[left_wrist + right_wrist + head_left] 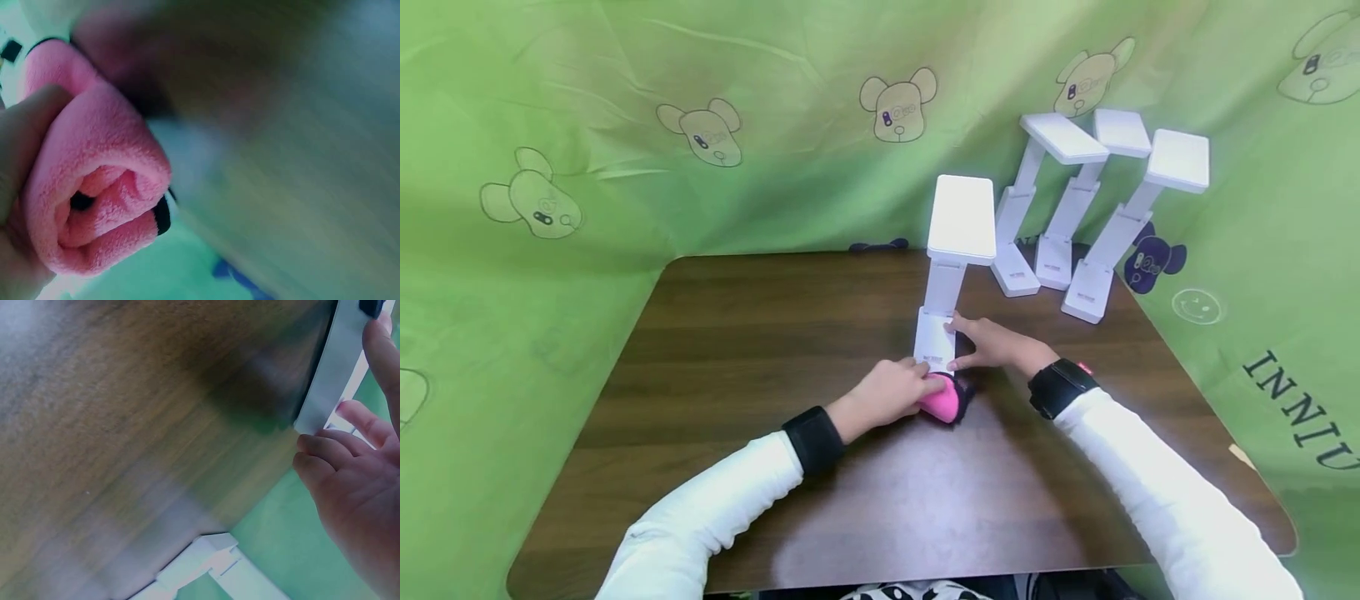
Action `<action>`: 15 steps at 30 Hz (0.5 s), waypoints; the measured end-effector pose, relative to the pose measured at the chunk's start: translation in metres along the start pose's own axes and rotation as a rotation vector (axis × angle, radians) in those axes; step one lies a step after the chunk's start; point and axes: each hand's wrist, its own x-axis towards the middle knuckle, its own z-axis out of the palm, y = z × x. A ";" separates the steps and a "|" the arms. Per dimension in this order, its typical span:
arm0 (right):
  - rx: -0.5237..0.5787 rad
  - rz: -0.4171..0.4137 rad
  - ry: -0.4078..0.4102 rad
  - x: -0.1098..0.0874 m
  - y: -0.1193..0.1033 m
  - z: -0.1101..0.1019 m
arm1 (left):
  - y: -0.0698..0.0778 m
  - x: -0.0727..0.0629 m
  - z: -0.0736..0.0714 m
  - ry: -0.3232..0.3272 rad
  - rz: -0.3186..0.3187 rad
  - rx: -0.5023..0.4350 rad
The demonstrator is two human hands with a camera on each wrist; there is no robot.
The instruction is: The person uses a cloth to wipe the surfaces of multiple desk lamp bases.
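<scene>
A white folding desk lamp (961,218) stands on the table with its head raised. My right hand (992,342) holds the right side of its base, thumb near the front end and fingers farther back. In the right wrist view, the fingertips (312,450) lie along the edge of the pale base (334,369). My left hand (891,390) grips a pink cloth (942,400) with black trim at the front end of the base. Seen from the left wrist, the fluffy cloth (106,131) is rolled into folds and partly hidden by the hand.
At the back right stand three more white desk lamps (1013,271), (1054,262), (1088,287) in a cluster. The brown wooden table (737,350) meets a green printed curtain (790,167) behind and at the sides.
</scene>
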 end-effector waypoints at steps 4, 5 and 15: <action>0.011 -0.034 0.019 0.006 -0.005 0.002 | 0.017 0.026 0.003 0.047 0.031 0.002; 0.013 -0.035 0.020 0.007 -0.007 0.001 | 0.018 0.032 0.004 0.054 0.026 -0.019; -0.017 0.047 -0.035 -0.001 -0.004 -0.004 | 0.004 -0.004 0.003 -0.001 -0.101 -0.113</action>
